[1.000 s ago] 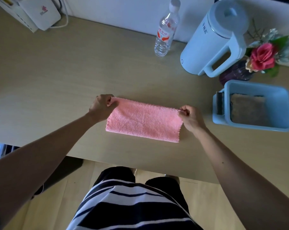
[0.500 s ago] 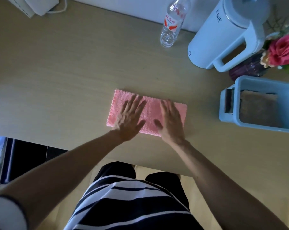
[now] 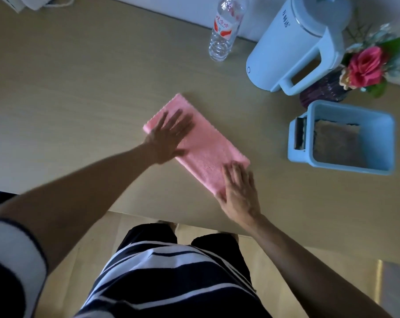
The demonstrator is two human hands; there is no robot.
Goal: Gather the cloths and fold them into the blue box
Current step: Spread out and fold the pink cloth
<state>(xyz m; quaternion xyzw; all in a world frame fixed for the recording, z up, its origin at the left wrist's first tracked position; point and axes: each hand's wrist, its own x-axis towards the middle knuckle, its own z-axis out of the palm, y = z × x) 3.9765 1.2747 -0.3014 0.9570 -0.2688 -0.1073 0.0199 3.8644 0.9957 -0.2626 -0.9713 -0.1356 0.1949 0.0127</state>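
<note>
A pink cloth (image 3: pixel 204 149), folded into a long strip, lies diagonally on the wooden table (image 3: pixel 79 92). My left hand (image 3: pixel 169 136) presses flat on its upper left end, fingers spread. My right hand (image 3: pixel 239 191) lies flat on its lower right end. The blue box (image 3: pixel 388 138) stands to the right with a folded brown cloth (image 3: pixel 336 143) inside it. Neither hand grips anything.
A clear water bottle (image 3: pixel 224 31), a pale blue kettle (image 3: pixel 297 42) and a vase of flowers (image 3: pixel 364 67) stand along the back wall. A white device (image 3: pixel 33 1) sits at the far left corner. The table's front edge runs just below my right hand.
My hands let go of the cloth's ends and went flat on it. They then slid apart, and the cloth now lies diagonally instead of level.
</note>
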